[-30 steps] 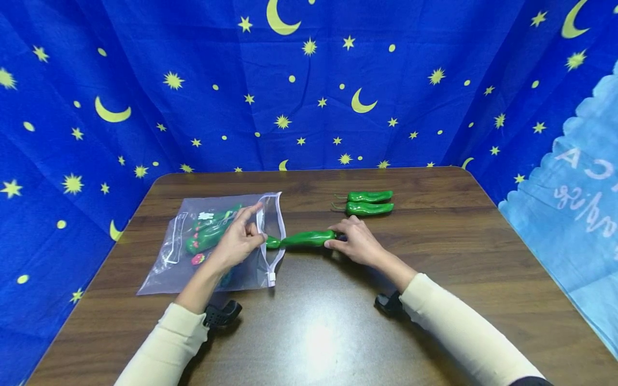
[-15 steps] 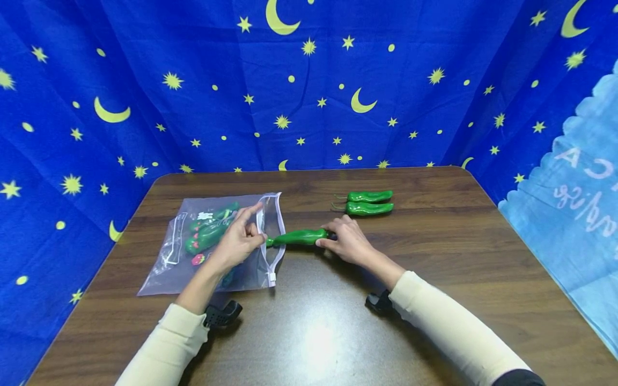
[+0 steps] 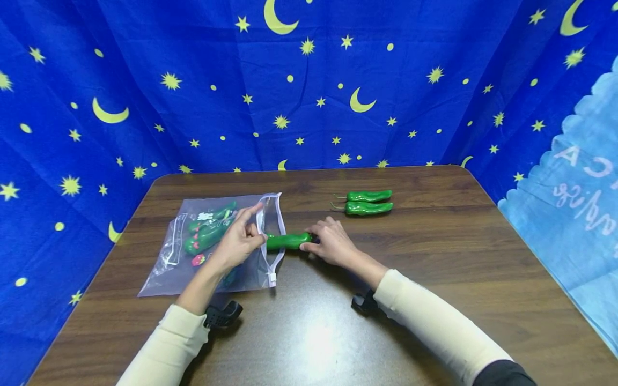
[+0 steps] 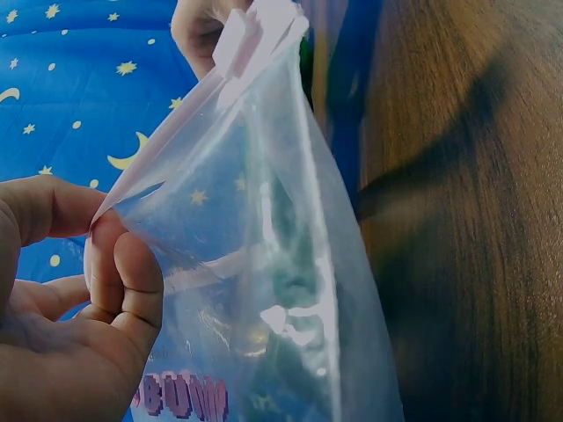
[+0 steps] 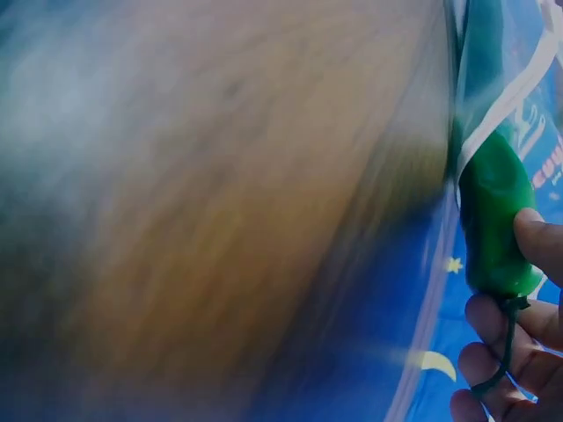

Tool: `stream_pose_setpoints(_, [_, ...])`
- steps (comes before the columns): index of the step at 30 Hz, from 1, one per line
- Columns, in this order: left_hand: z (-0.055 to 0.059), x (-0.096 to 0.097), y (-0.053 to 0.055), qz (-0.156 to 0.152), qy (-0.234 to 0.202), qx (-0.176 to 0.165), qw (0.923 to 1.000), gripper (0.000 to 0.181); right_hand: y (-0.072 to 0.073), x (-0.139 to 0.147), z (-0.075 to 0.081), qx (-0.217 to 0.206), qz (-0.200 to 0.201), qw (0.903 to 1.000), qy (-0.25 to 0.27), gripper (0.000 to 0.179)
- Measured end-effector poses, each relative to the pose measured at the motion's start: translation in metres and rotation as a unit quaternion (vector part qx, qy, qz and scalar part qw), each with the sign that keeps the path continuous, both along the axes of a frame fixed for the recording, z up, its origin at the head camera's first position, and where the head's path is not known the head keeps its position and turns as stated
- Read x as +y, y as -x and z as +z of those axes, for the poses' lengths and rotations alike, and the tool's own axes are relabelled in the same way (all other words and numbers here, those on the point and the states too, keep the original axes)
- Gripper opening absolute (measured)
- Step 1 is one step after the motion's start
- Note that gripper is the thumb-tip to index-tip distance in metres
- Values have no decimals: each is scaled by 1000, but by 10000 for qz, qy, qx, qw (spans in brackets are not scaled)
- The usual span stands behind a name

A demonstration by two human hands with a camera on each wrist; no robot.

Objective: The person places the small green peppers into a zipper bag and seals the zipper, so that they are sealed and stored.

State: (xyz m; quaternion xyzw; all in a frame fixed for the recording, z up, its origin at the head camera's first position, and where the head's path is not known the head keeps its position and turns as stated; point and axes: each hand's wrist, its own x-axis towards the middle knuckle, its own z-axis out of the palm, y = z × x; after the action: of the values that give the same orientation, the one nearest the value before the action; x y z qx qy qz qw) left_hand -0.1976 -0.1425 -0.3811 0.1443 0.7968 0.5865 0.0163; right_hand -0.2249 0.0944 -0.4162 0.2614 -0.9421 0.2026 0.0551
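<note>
A clear zip bag (image 3: 159,268) with printed pictures lies on the left of the table, its slider edge facing right. My left hand (image 3: 237,238) pinches the upper layer of the bag's mouth between thumb and fingers and lifts it, as the left wrist view also shows. My right hand (image 3: 333,242) grips a green pepper (image 3: 292,241) by its stem end. The pepper's front part is inside the bag mouth; its tip is hidden behind my left hand. In the right wrist view the thumb lies on the pepper (image 5: 497,211) and its stem hangs along the fingers. More green peppers (image 3: 205,238) show through the bag.
Two green peppers (image 3: 369,202) lie side by side on the wooden table (image 3: 434,241), behind my right hand. A blue cloth (image 3: 309,107) with moons and stars hangs behind the table. A light blue cloth (image 3: 574,214) hangs at the right.
My right hand has moved left, pushing the pepper further through the bag's mouth. My left hand has stayed in place, holding the bag's edge.
</note>
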Motion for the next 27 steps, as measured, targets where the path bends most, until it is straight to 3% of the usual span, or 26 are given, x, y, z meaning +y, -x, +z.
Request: stream_pose_setpoints(27, [-1,1,0,4,41,-28,10000,76,2,-30,-2,211,365,9981,-450,38])
